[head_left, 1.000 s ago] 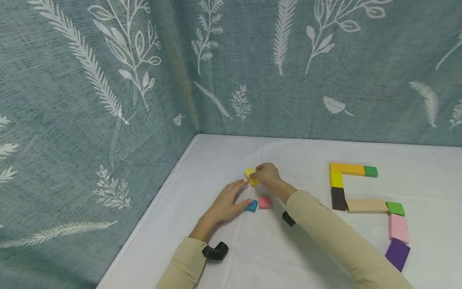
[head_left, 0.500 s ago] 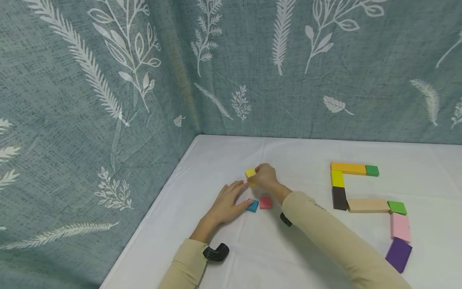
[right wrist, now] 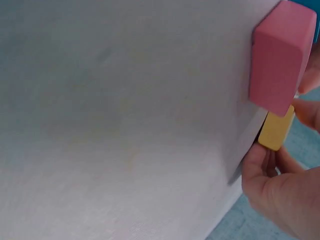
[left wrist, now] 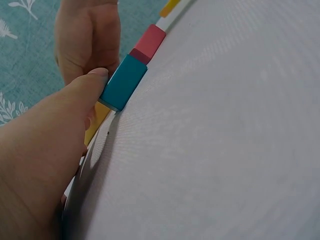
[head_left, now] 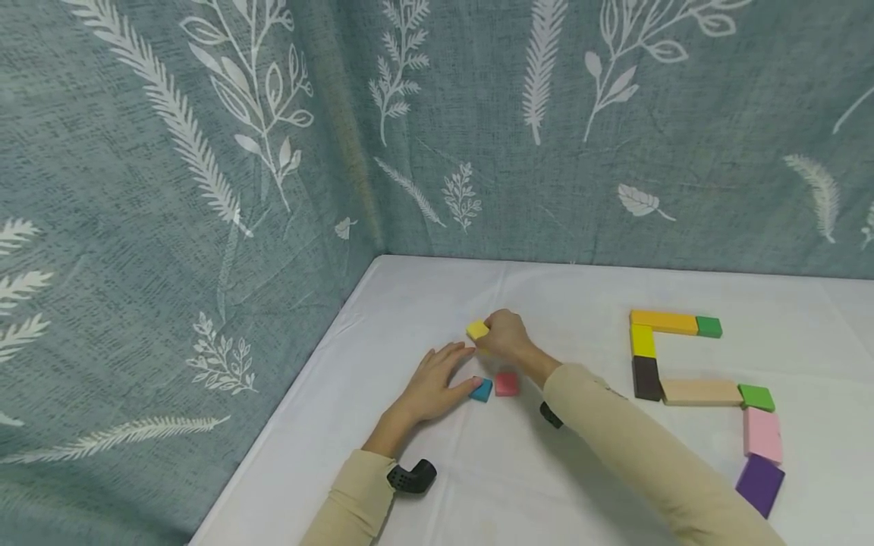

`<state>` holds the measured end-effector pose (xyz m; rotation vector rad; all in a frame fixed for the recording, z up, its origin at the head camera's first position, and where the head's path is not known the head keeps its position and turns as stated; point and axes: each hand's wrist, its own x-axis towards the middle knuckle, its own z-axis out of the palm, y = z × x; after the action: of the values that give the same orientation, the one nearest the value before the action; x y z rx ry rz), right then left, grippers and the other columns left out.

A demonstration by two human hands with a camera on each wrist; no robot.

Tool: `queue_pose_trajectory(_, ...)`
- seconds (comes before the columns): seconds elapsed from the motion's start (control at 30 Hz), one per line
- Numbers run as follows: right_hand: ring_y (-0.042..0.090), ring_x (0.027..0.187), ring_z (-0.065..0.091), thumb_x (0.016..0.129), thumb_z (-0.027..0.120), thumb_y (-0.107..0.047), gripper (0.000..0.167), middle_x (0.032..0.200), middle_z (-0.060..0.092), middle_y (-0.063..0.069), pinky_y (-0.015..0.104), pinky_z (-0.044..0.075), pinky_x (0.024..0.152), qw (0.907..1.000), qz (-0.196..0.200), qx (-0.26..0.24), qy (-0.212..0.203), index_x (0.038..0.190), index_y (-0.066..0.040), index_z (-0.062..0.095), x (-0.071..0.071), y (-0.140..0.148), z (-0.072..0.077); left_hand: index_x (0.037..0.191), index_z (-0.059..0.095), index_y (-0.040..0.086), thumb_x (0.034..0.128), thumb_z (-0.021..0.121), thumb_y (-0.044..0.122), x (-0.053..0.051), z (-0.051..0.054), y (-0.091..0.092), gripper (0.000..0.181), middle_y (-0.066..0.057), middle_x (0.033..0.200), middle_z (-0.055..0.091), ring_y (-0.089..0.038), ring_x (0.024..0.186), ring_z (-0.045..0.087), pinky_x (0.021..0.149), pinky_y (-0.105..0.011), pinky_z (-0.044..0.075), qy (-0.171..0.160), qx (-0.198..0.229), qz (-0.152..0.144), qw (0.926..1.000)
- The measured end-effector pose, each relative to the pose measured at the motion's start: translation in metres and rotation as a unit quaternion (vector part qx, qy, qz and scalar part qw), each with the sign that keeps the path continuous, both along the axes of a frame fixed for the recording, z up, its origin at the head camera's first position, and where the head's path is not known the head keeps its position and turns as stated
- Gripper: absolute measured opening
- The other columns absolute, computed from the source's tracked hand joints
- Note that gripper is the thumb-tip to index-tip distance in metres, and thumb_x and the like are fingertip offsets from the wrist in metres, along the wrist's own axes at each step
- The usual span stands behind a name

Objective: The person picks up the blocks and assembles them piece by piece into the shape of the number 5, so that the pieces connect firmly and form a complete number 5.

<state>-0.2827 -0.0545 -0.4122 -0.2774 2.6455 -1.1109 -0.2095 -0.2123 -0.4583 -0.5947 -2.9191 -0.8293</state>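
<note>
My right hand [head_left: 507,334] pinches a yellow block [head_left: 477,331] at the far left part of the white table. In the right wrist view that yellow block [right wrist: 276,131] shows between thumb and fingers, just past a pink-red block [right wrist: 280,57]. My left hand [head_left: 430,384] lies beside it with fingers extended, their tips near the yellow block. Its thumb touches a blue block [head_left: 481,390], also seen in the left wrist view as a teal-blue block [left wrist: 125,82]. Right next to the blue one, on its right, lies the pink-red block [head_left: 507,384].
To the right, flat blocks form a bent line: orange [head_left: 664,321], dark green [head_left: 708,327], yellow [head_left: 642,340], black [head_left: 646,378], natural wood [head_left: 701,392], light green [head_left: 756,396], pink [head_left: 762,434] and purple [head_left: 760,484]. A patterned curtain [head_left: 546,152] borders the table's back and left.
The yellow block has turned a little under my right hand, and less of it shows now. My left hand keeps its place. The head view has shifted slightly.
</note>
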Motion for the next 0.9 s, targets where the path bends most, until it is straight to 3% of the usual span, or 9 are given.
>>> queue_pose_trajectory(0.2,0.028,0.107,0.057,0.085,0.067,-0.007,0.040,0.117,0.061,0.019,0.038,0.049,0.092,0.9994,0.032,-0.010,-0.010,0.121,0.008,0.058,-0.005,0.005,0.001,0.138,0.047,0.005,0.0937,0.058,0.037,0.000,0.001,0.000,0.056,-0.018,0.143,0.042,-0.032,0.136,0.031,0.113,-0.053,0.012,0.002,-0.001,0.005,1.0000)
queue_pose_trajectory(0.43,0.027,0.110,0.054,0.081,0.066,-0.001,0.049,0.128,0.055,0.018,0.036,0.049,0.091,0.9967,0.036,-0.007,-0.073,0.128,0.001,0.054,-0.009,0.009,0.007,0.137,0.048,0.004,0.0935,0.058,0.038,0.000,0.002,0.000,0.056,-0.018,0.143,0.043,-0.032,0.136,0.031,0.113,-0.053,0.012,0.002,-0.002,0.005,1.0000)
queue_pose_trajectory(0.67,0.026,0.110,0.053,0.080,0.068,-0.003,0.052,0.128,0.054,0.017,0.037,0.048,0.093,0.9936,0.041,0.008,-0.105,0.130,0.003,0.054,-0.015,0.016,0.009,0.136,0.049,0.005,0.0941,0.057,0.038,-0.002,0.000,0.001,0.054,-0.018,0.143,0.043,-0.033,0.136,0.032,0.113,-0.053,0.013,-0.005,-0.002,0.006,1.0000)
queue_pose_trajectory(0.8,0.023,0.100,0.052,0.085,0.066,-0.009,0.048,0.125,0.054,0.017,0.033,0.050,0.085,0.9881,0.063,-0.038,-0.135,0.129,0.004,0.053,-0.021,0.025,0.008,0.137,0.048,0.005,0.0945,0.056,0.039,-0.002,0.000,0.001,0.055,-0.017,0.144,0.042,-0.032,0.136,0.031,0.113,-0.053,0.013,-0.010,-0.008,0.009,0.9999)
queue_pose_trajectory(0.9,0.022,0.101,0.051,0.088,0.064,-0.010,0.050,0.129,0.050,0.018,0.032,0.050,0.084,0.9755,0.088,-0.085,-0.183,0.133,0.005,0.048,-0.026,0.035,0.009,0.138,0.048,0.006,0.0947,0.055,0.040,-0.002,0.000,0.001,0.056,-0.017,0.144,0.041,-0.032,0.136,0.031,0.113,-0.052,0.013,-0.014,-0.013,0.012,0.9997)
